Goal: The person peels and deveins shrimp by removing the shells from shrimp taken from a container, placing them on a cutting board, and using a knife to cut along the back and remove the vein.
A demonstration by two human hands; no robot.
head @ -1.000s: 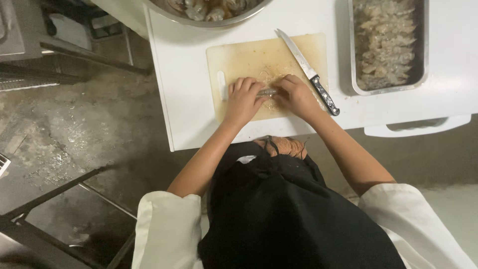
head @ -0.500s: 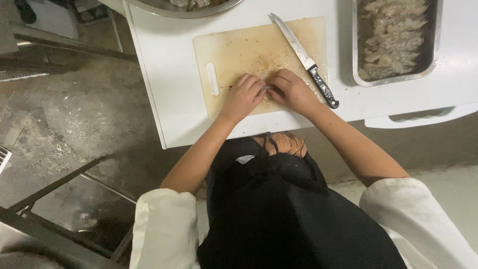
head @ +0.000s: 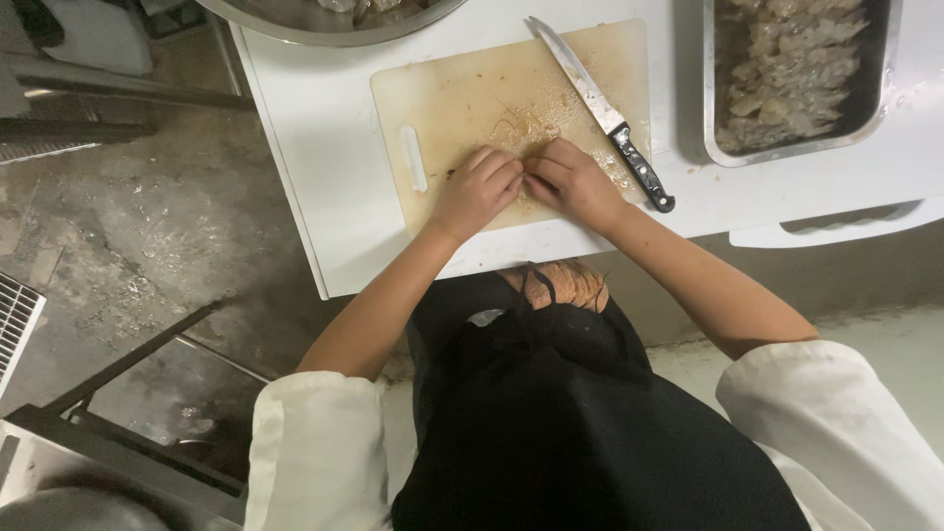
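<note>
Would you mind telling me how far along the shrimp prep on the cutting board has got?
Done: the metal tray holds many pale pieces. In hand: left hand and right hand pinch something small, mostly hidden, on the cutting board; the knife lies unused. Left: the bowl holds more.

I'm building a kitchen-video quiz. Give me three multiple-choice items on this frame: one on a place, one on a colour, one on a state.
1. Where does the knife lie?
A. on the cutting board, right of the hands
B. in the tray
C. on the floor

2. What colour is the knife's handle?
A. red
B. black
C. white

3. How are the left hand and right hand?
A. far apart
B. holding the knife
C. fingertips together on the board

Answers: 1 A, the blade rests across the board; 2 B, the handle is dark; 3 C, both hands meet mid-board.
</note>
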